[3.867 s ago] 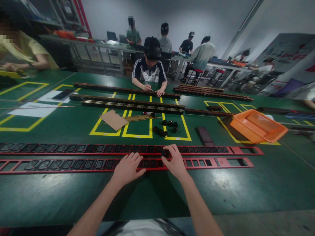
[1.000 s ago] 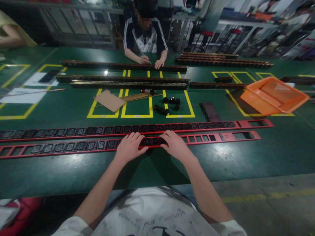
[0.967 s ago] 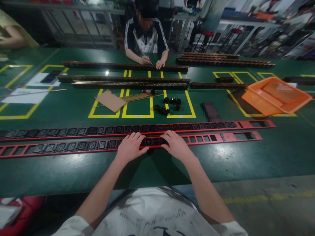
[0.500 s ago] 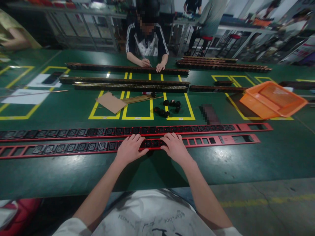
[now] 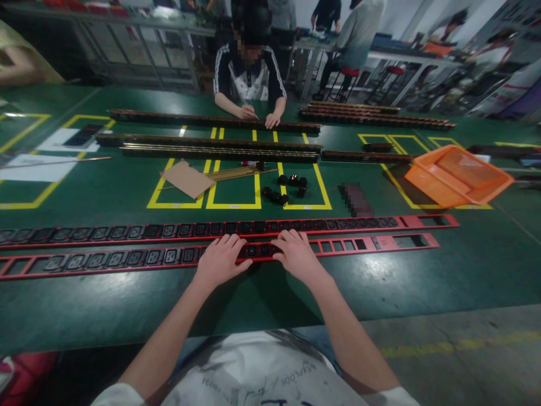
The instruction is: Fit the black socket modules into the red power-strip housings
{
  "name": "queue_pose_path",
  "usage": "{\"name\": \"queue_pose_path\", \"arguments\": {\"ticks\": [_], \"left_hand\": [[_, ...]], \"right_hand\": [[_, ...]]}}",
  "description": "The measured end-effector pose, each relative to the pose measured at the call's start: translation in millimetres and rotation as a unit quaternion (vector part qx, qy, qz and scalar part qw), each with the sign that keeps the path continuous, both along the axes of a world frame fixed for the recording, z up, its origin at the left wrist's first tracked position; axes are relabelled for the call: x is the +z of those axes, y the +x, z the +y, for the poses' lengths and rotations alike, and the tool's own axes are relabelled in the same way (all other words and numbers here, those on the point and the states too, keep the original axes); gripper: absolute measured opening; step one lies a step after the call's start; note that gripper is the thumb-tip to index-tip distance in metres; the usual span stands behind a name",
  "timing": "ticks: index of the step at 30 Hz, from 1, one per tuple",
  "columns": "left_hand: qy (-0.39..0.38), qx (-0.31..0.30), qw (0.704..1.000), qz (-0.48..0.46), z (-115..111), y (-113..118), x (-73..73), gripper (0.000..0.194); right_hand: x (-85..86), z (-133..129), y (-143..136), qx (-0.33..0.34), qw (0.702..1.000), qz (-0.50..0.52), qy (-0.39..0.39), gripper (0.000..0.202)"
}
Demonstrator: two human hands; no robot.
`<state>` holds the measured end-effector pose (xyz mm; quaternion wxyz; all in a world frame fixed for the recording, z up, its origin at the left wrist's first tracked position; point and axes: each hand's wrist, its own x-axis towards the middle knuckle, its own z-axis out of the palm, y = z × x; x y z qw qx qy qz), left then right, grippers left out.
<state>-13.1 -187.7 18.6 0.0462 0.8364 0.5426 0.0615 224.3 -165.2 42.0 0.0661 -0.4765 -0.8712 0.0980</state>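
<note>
Two long red power strips lie side by side across the green table. Over the near power strip (image 5: 376, 243) my left hand (image 5: 220, 262) and my right hand (image 5: 299, 256) are placed a short gap apart. Both have fingers curled over its far edge and thumbs at the near side. Between them show small black sockets (image 5: 264, 249) set in the frame. Larger sockets fill the frame to the left; openings without sockets show at its far left and to the right of my right hand. The far power strip (image 5: 203, 229), just beyond my fingertips, holds a long row of black sockets.
Loose black parts (image 5: 291, 181), a cardboard piece (image 5: 186, 179) and thin brass-coloured strips (image 5: 236, 173) lie beyond. An orange bin (image 5: 459, 176) is tilted at the right. Long dark rails (image 5: 220, 151) cross the table before a co-worker (image 5: 249, 73) holding a pen.
The whole view has shifted slightly, so the table's things appear a little further left. My hands keep their hold on the near power strip, with hardly any movement.
</note>
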Motion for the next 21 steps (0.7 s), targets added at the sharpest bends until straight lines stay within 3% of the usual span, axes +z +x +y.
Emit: {"name": "queue_pose_path", "arguments": {"ticks": [11,21], "left_hand": [[-0.007,-0.006,1.0,0.002,2,-2,-3.7,0.055],[-0.012,-0.006,1.0,0.005,2,-15,-6.9,0.047]], "right_hand": [[-7.9,3,4,-0.001,0.999,0.042,-0.033,0.028],[-12.5,-7,21,0.008,0.999,0.031,-0.024,0.055]]}}
